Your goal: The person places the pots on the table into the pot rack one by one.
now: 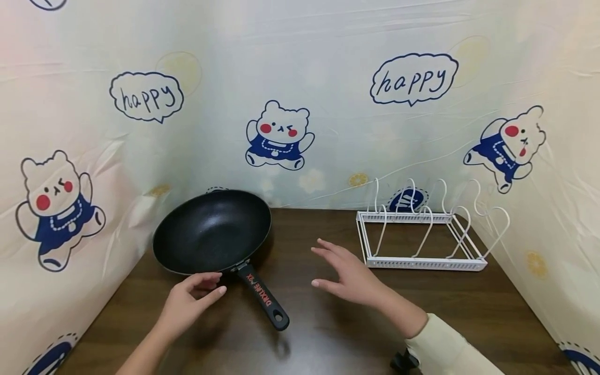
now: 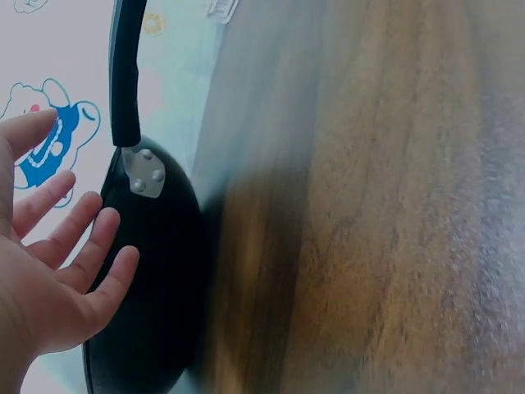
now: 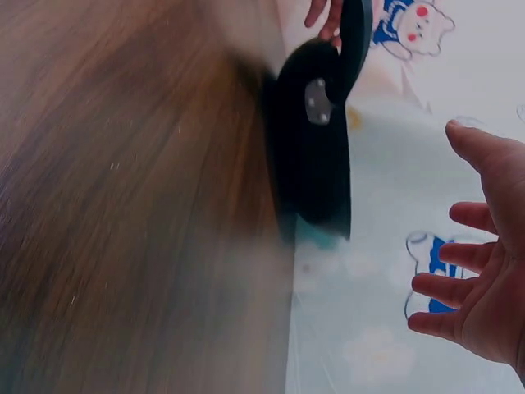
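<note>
A black frying pan (image 1: 211, 234) lies on the left of the table, its inside facing up. Its dark handle (image 1: 263, 299), with red lettering, points toward the front right. My left hand (image 1: 187, 302) is at the pan's near rim, left of the handle, with fingers loosely bent and nothing in its grasp. In the left wrist view its spread fingers overlap the pan's outer side (image 2: 168, 279); whether they touch it I cannot tell. Between the pan and a white wire rack (image 1: 426, 264), my right hand (image 1: 349, 276) hovers with fingers extended, holding nothing.
The rack, with several upright curved hooks, stands at the back right of the brown wooden table (image 1: 323, 333). A pale cloth (image 1: 337, 62) printed with cartoon bears hangs behind and along both sides. A small black object (image 1: 404, 360) shows by the right sleeve.
</note>
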Available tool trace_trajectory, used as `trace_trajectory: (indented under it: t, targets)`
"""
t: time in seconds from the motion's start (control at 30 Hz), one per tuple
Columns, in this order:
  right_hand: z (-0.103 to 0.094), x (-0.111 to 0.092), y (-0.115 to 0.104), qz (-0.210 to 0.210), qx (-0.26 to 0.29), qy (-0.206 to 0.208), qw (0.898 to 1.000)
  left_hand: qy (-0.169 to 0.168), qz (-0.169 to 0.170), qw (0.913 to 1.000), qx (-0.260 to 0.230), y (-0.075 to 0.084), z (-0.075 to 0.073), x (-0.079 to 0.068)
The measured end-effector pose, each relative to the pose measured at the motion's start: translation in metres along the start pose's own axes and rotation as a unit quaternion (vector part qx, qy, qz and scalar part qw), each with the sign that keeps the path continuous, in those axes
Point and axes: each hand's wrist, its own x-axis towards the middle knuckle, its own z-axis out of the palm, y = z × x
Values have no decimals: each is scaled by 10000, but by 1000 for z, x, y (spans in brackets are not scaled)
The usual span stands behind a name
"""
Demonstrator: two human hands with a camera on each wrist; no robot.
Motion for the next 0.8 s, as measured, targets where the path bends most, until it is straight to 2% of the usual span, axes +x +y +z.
trace_trajectory:
  t: [0.1, 0.2, 0.27, 0.47, 0.53, 0.6, 0.73, 0.8]
  targets:
    - [5, 8, -7, -115, 71, -172, 9998, -506, -367, 9963, -592, 2, -1, 0]
    - [10, 14, -13, -175, 145, -339, 9992, -1068, -787, 9854, -1068, 4, -2, 1]
    - [14, 17, -17, -207, 186, -422, 9987, -1317, -1024, 9778, -1270, 4, -2, 1]
    - [27, 24, -25, -287, 260, -611, 9974, -1598, -1478, 9576, -1886, -2, 8, 5]
    - [31, 26, -29, -297, 343, -696, 9965, -1702, -1612, 9447, -2294, -5, 13, 6]
    - [35, 27, -33, -315, 414, -825, 9952, -1894, -1747, 9255, -2775, -9, 17, 7]
    - [43, 29, -40, -384, 564, -1167, 9908, -2353, -1922, 8809, -3630, -12, 23, 11]
    - [47, 30, -43, -424, 649, -1320, 9882, -2522, -2031, 8547, -4057, -13, 26, 12]
